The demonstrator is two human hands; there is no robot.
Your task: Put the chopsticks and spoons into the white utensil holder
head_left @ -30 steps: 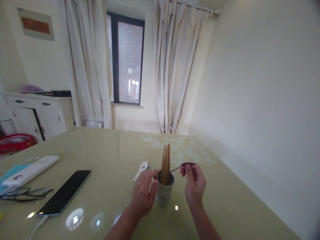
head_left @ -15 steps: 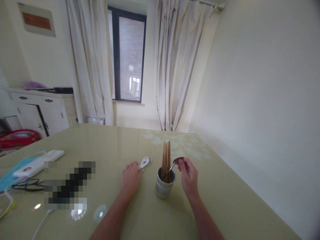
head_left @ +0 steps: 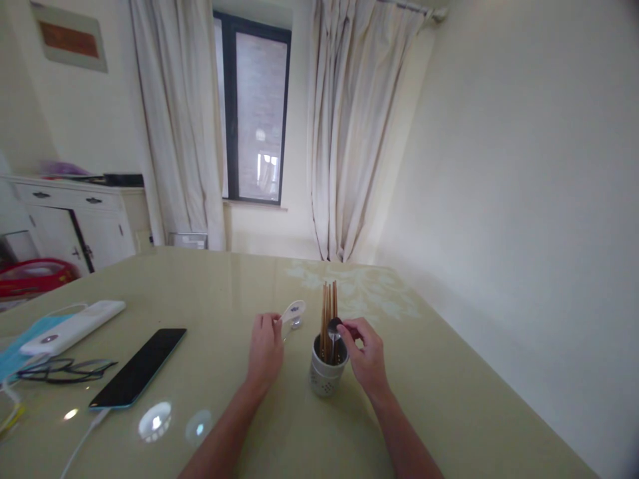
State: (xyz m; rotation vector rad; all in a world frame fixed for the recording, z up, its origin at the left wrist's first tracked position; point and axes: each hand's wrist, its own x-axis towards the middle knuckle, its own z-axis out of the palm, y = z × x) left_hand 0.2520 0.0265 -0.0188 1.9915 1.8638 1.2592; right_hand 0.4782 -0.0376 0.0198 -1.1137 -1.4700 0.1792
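Note:
A grey utensil holder with a pattern of small holes stands upright on the table. Several wooden chopsticks rise out of it. My right hand is closed, pinching the bowl end of a metal spoon, whose handle reaches down into the holder. To the left of the holder, my left hand grips the handle of a white ceramic spoon with a blue mark. A second metal spoon lies on the table beside that one, its handle partly hidden by the hand.
On the left of the glossy table lie a phone on a charging cable, black-framed glasses, a white oblong device and a blue face mask. A wall runs along the right.
The right hand has moved slightly left, swinging the spoon's bowl toward the chopsticks. My left hand, earlier flat near the ceramic spoon, now holds its handle; the spoon has shifted and tilted.

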